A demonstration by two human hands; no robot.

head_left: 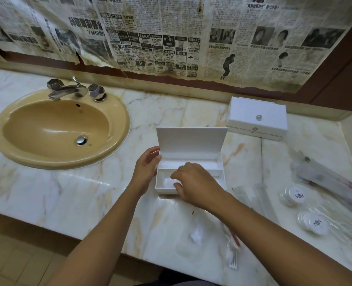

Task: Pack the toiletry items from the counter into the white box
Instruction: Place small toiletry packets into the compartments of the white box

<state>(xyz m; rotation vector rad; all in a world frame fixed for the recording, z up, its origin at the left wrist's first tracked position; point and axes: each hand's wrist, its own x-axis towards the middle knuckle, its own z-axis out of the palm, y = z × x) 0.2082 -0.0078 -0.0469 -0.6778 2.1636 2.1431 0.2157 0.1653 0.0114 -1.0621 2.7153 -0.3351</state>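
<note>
I see the white box (191, 162) standing open on the table (88, 193), lid raised, near the middle toward the front edge. My left hand (146, 170) rests against its left wall, fingers (153, 152) loosely straight. My right hand (195, 184) reaches over the front compartment, fingers (176, 178) curled down inside; I cannot tell whether they hold anything. Two round toiletry discs (294, 196) and clear-wrapped packets (325, 178) lie toward the right edge. A second, closed white box (257, 118) sits at the back, the sink (61, 129) far left.
</note>
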